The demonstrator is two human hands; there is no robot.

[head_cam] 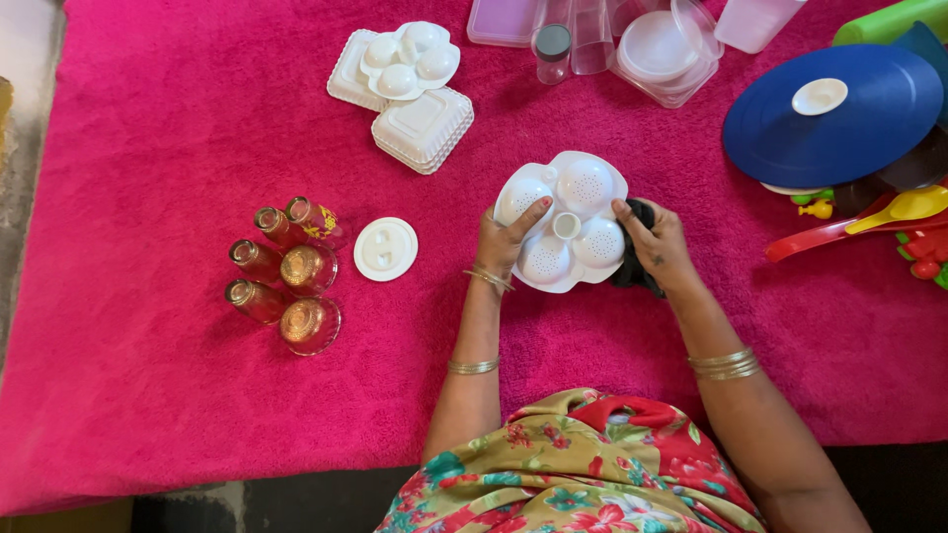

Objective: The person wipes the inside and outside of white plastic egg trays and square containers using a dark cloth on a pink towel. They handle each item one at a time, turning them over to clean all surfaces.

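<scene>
Pink towel-covered table (178,118) carries all; left hand (506,240) grip clamped on white four-cup perforated plastic tray (565,223), right hand (656,242) grip clamped on black cloth (632,266). Tray held only by its edge beside that grip, so a hard wipe could tip it loose.

We note a bright pink towel-like cloth (178,118) spread flat across nearly the whole view, its pile fine and even. At the left edge a strip of pale grey floor (25,59) shows, mottled and worn. Along the bottom the cloth ends at a dark band of floor (296,498). Light is soft and even; shadows are short and faint.
</scene>
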